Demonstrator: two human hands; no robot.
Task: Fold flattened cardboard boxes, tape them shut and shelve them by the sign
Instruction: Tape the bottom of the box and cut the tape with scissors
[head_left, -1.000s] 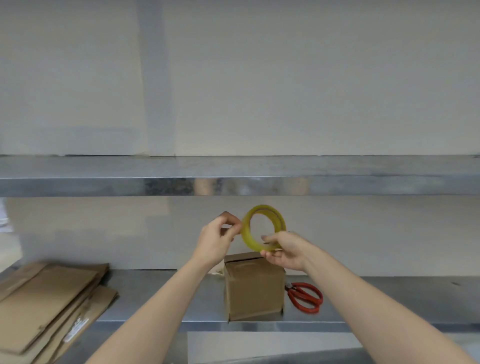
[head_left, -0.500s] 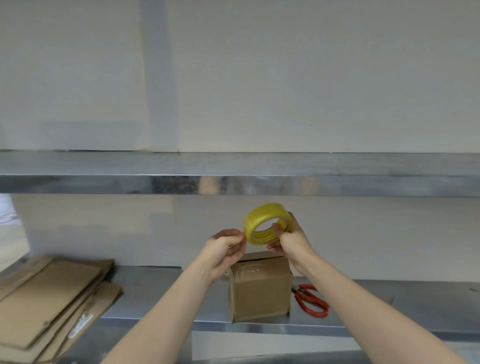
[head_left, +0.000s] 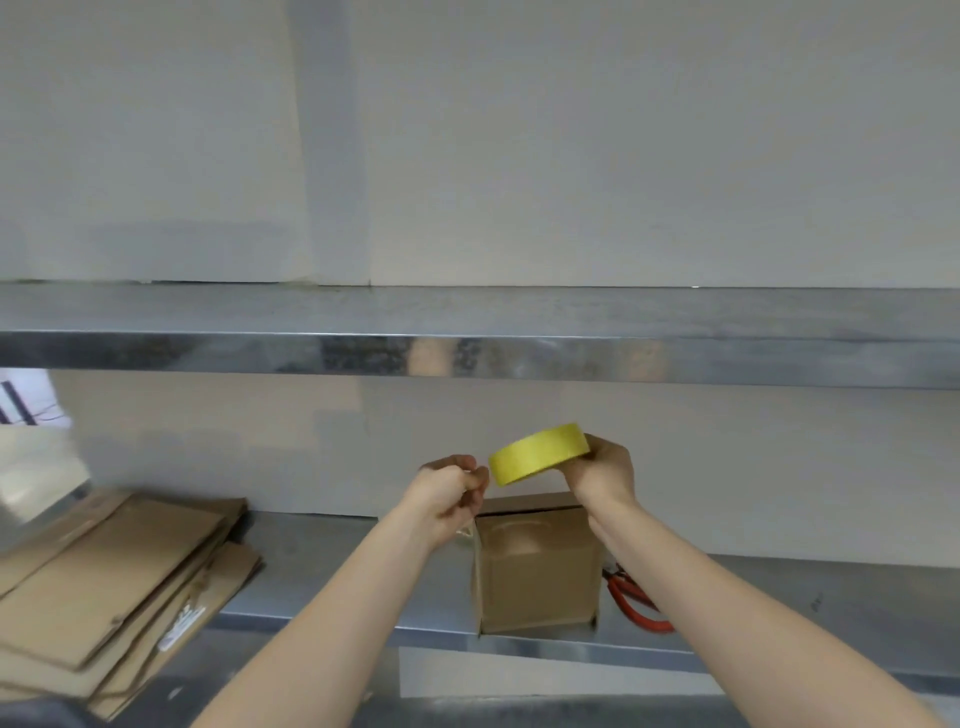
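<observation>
white label (head_left: 181, 627) on flattened cardboard (head_left: 104, 582), print unreadable

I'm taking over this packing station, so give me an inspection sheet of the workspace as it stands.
Surface: steel lower shelf, carrying the box, cardboard and scissors.
Job's things: folded box upright near the shelf's front edge; yellow tape roll held above it; flattened cardboard stack at left.
Clutter: red scissors right of the box, partly hidden by the right forearm.
Hands: right hand grips the roll; left hand pinches at its edge.
Cables: nothing seen.
Surroundings: steel upper shelf; pale wall.
</observation>
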